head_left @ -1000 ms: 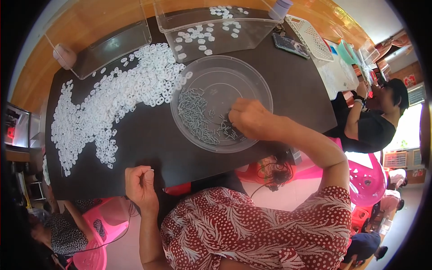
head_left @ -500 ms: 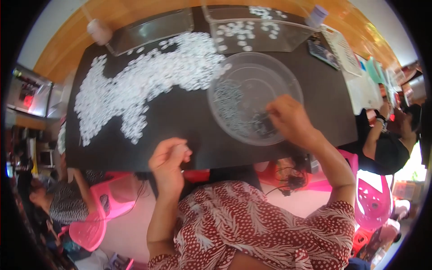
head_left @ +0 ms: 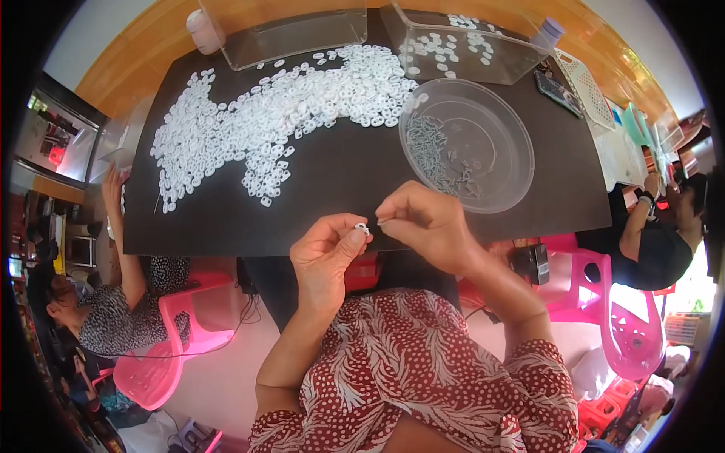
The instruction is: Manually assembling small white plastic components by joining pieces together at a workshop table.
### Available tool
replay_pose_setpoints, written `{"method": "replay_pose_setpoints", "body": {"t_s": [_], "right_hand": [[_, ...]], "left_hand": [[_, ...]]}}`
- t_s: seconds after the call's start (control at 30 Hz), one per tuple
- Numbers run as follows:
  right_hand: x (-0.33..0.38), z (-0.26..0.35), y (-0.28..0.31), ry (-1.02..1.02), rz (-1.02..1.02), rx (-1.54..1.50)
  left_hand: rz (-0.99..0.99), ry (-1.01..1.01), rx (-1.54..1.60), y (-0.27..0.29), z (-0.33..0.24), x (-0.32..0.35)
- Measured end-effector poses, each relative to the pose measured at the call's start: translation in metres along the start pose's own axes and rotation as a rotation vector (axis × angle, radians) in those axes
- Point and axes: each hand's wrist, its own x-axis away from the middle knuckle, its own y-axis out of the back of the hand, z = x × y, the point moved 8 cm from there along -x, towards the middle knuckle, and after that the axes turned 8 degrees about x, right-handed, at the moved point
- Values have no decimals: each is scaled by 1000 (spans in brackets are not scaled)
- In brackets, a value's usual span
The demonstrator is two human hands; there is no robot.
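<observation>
Just above the table's near edge, my left hand [head_left: 323, 253] pinches a small white plastic piece [head_left: 362, 229] between thumb and fingertips. Close to its right, my right hand [head_left: 430, 229] has thumb and forefinger closed on a tiny slim thing, seemingly a screw, mostly hidden by the fingers. A gap separates the two hands' fingertips. Beyond my right hand stands a round clear plastic tub [head_left: 521, 177], with many small grey screws [head_left: 427, 147] gathered on its left side. A wide heap of white oval pieces with holes [head_left: 249, 121] spreads over the dark table [head_left: 332, 166].
Two clear bins, one [head_left: 302, 34] at back left and one [head_left: 483, 57] holding white pieces, stand along the far edge. A phone [head_left: 559, 93] lies at right beside a white basket [head_left: 587, 87]. People sit at left [head_left: 121, 309] and right [head_left: 657, 241].
My right hand has left the tub and come toward my left hand, its fingers pinched. My left hand has moved right and upward, and the white piece now shows in its fingertips.
</observation>
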Motion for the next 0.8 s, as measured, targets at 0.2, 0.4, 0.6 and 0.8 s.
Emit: {"method": "replay_pose_setpoints", "body": {"t_s": [0.2, 0.4, 0.6, 0.8], "right_hand": [[-5, 8, -30, -8, 36, -49], [-7, 9, -39, -3, 35, -17], [-8, 14, -45, 18, 85, 75], [-10, 22, -53, 147, 45, 138]], "left_hand": [[5, -2, 67, 15, -7, 8], [-11, -28, 40, 23, -7, 10], [-29, -130, -140, 24, -15, 15], [-50, -349, -393, 32, -23, 17]]}}
